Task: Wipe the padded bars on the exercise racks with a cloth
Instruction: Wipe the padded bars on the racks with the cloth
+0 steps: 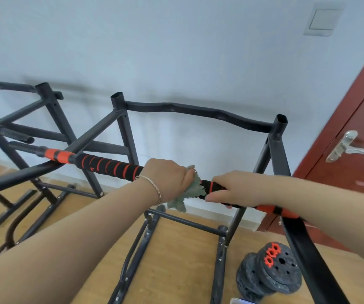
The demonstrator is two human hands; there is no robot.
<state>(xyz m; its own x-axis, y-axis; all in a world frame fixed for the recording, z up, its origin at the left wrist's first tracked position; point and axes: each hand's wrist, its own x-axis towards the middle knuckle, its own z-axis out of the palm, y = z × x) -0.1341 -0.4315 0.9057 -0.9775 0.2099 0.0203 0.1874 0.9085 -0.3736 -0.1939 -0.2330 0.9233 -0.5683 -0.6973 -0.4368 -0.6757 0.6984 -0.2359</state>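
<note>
Padded bar (pixel 110 166): black foam with a red spiral stripe and red bands near each end. It runs level across the middle of the view, from about 9 o'clock down toward 4 o'clock. Cloth (pixel 189 189): grey-green and crumpled, bunched against the bar near frame centre, with one loose corner hanging below it toward 6 o'clock. The bar belongs to the near exercise rack (pixel 198 111), a dark tube frame with a wavy top rail at 12 o'clock and two open-topped uprights. A diagonal brace of this frame crosses behind the bar at 9 o'clock. A second rack (pixel 49 99) stands just beside it at 10 o'clock, and its own red-and-black bar end shows at the left edge. Weight plates (pixel 275 273) with red nuts on top are stacked on the wooden floor (pixel 176 260) at 5 o'clock, under the right forearm. A red-brown door (pixel 352 128) with a metal lever handle (pixel 349 148) is at 3 o'clock, and a pale wall (pixel 176 40) lies behind everything. Hands: the left hand (pixel 167 176), with a thin bracelet (pixel 154 185) at the wrist, is curled round the cloth and clamps it onto the bar. The right hand (pixel 227 187) grips the bare padding just beside the cloth on its 3 o'clock side, fingers over the top and thumb along the near face. The cloth sits between the two hands, and both forearms cross over the lower rack rails.
</note>
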